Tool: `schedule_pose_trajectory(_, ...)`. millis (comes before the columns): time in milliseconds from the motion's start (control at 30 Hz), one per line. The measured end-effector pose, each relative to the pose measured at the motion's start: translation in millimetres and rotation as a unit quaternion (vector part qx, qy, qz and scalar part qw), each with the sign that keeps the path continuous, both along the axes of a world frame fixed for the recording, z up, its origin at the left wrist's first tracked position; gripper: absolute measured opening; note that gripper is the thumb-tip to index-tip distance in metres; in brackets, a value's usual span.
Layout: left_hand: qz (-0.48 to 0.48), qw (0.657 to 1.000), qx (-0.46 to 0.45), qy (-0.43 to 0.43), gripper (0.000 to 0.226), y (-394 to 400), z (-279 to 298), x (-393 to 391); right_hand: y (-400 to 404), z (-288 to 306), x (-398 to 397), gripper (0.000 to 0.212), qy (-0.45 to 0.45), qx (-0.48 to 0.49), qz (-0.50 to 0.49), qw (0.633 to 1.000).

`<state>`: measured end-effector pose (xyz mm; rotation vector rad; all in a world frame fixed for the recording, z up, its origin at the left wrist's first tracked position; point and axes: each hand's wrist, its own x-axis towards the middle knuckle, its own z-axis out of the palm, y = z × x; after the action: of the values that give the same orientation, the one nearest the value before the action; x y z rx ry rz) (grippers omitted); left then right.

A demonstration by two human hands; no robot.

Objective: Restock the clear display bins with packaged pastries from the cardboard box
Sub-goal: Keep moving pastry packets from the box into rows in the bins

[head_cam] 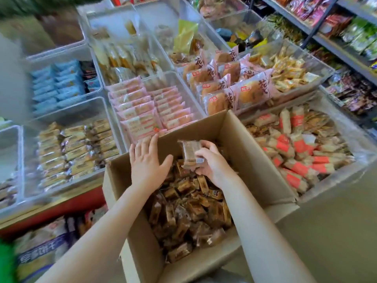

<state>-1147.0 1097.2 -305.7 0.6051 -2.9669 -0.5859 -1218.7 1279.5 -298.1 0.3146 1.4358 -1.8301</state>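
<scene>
Pastries (189, 213) in clear crinkly wrap, small brown rectangular blocks, filled the cardboard box (263, 160) at 6 o'clock, heaped loose. Box was plain corrugated brown, flaps up, its far end resting over the bins.

Right hand (212, 162) sat just above the heap, fingers curled round a small stack of wrapped pastries (190, 153), thumb on the near side; stack was upright, with a white barcode label facing up by the thumb.

Left hand (148, 160) was flat and spread, fingers straight, held nothing. Fingertips reached the box's far-left wall at 11 o'clock; palm hovered over the heap. Actual contact with the wall: could not tell.

Clear display bins (114, 127), rigid transparent plastic with square walls, ran from 9 to 2 o'clock:
- 9 o'clock: tan bars (77, 152) in shiny foil-edged wrap, neat rows.
- 12 o'clock: pink flat packets (142, 111), overlapped like shingles in two columns.
- 1 o'clock: round buns (234, 88) in pink-and-clear bags.
- 3 o'clock: long beige rolls with orange bands (295, 152), piled loose.
- 10 o'clock: blue packets (57, 86), blurred.
</scene>
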Motion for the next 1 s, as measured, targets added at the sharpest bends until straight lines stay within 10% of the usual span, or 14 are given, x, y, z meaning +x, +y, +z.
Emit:
schedule_pose_trajectory(100, -0.076, 0.961, 0.265, 0.017, 0.063, -20, 37, 14, -27, 18, 14, 0.043, -0.006, -0.096, 0.045, 0.994)
schedule_pose_trajectory(233, -0.215, 0.951, 0.212, 0.065, 0.062, -62, 62, 49, -70, 47, 37, 0.034, -0.014, -0.135, 0.117, 0.984)
schedule_pose_trajectory(333, -0.04, 0.946, 0.284, 0.149, 0.034, -102, 72, 76, -114, 59, 59, 0.061, -0.003, -0.079, 0.187, 0.979)
schedule_pose_trajectory(433, 0.145, 0.854, 0.464, 0.188, 0.017, -157, 75, 111, -178, 62, 90, 0.075, 0.045, -0.022, 0.23, 0.972)
schedule_pose_trajectory(767, 0.283, 0.764, 0.541, 0.208, 0.03, -417, 20, 276, -458, 28, 250, 0.019, 0.183, 0.087, 0.269, 0.941)
schedule_pose_trajectory(867, 0.304, 0.847, 0.408, 0.156, 0.014, -482, -10, 313, -520, 11, 262, 0.037, 0.297, 0.2, 0.302, 0.883)
schedule_pose_trajectory(933, 0.279, 0.943, 0.164, 0.076, 0.027, -515, -28, 333, -550, 7, 255, 0.035, 0.361, 0.258, 0.322, 0.836)
schedule_pose_trajectory(1000, 0.246, 0.968, 0.057, 0.003, 0.049, -540, -45, 344, -577, 1, 243, 0.027, 0.414, 0.293, 0.333, 0.794)
